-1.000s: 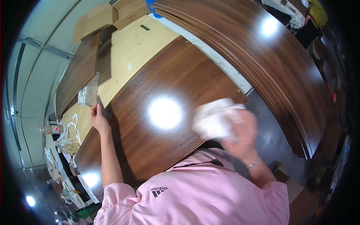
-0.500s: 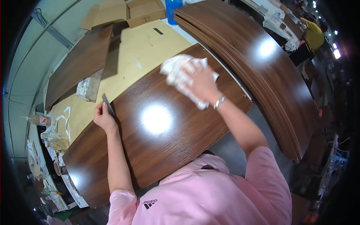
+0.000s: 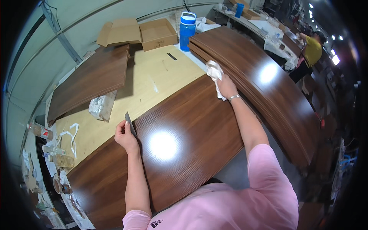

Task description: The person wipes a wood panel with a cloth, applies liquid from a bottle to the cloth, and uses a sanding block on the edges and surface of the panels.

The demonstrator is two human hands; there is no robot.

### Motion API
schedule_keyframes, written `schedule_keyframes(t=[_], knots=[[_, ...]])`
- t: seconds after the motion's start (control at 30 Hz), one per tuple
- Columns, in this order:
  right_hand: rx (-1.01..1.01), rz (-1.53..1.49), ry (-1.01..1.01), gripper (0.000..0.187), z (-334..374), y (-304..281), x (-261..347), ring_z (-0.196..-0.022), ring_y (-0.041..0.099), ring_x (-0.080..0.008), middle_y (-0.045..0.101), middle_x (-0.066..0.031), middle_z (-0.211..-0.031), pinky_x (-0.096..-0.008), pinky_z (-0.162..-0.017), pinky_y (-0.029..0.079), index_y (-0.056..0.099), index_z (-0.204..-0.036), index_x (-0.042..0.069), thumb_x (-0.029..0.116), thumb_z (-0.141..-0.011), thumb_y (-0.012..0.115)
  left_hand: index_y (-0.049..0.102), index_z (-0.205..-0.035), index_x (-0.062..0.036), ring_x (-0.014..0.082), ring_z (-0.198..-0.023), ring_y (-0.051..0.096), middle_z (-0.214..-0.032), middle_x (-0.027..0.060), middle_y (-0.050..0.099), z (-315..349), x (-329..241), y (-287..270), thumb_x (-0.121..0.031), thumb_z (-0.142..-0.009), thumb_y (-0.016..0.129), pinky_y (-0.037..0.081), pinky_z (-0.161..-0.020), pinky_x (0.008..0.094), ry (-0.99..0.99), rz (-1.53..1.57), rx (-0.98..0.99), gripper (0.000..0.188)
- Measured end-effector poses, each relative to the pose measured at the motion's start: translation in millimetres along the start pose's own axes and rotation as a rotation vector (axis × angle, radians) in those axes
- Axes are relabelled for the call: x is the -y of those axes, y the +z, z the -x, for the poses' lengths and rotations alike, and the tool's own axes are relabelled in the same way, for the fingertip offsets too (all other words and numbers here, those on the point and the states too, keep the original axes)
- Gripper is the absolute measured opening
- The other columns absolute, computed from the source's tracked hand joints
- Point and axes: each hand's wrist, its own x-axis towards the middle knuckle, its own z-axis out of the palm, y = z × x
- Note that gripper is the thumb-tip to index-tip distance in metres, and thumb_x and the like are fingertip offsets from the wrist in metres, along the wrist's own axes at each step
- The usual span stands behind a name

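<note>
A brown panel (image 3: 188, 126) lies before the person, and at its far right corner a white cloth (image 3: 215, 72) is gripped in the right hand (image 3: 227, 87), just beside the edges of the stacked panels (image 3: 241, 59). Near the brown panel's far edge the left hand (image 3: 126, 138) pinches a thin dark strip (image 3: 130, 122), with pale board (image 3: 151, 71) giving room between there and a tilted panel (image 3: 92, 78) above a wrapped block (image 3: 102, 106).

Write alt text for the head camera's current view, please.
A person's right hand holds a white cloth at the far corner of a shiny brown board, while the left hand pinches a thin dark strip. A stack of similar boards lies to the right; a blue bottle and open cardboard box stand beyond.
</note>
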Motion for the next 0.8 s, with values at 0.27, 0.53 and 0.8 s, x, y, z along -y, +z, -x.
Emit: schedule_keyframes(t=[0.27,0.53,0.8], knots=[[-0.253,0.285,-0.194,0.049,93,5,-56,-0.126,0.046,-0.0390,0.043,-0.0198,-0.147,-0.0534,-0.108,0.033,0.049,-0.140,0.006,0.024,-0.095,0.049,0.068,-0.096,0.0030,0.0105,-0.079,0.056,-0.085,0.0028,0.065,-1,6,-5,-0.002,-0.091,0.065,0.047,-0.075,0.0255,0.009,-0.047,0.018,0.007],[-0.230,0.240,0.175,0.035,189,-53,-140,-0.090,0.065,-0.0467,0.067,-0.0283,-0.094,-0.0582,-0.080,0.050,0.054,-0.113,0.003,0.034,-0.100,0.045,0.068,-0.095,0.0039,0.0111,-0.078,0.056,-0.084,0.0023,0.065,2,0,0,-0.001,-0.091,0.064,0.047,-0.075,0.0264,0.010,-0.093,0.038,0.007],[-0.155,0.376,0.144,0.030,220,-97,-113,-0.087,0.066,-0.0451,0.068,-0.0272,-0.090,-0.0539,-0.079,0.051,0.061,-0.096,0.002,0.031,-0.092,0.058,0.069,-0.095,0.0034,0.0114,-0.080,0.058,-0.086,0.0033,0.067,5,-3,-7,-0.003,-0.091,0.066,0.047,-0.076,0.0267,-0.016,-0.049,0.050,0.008]])
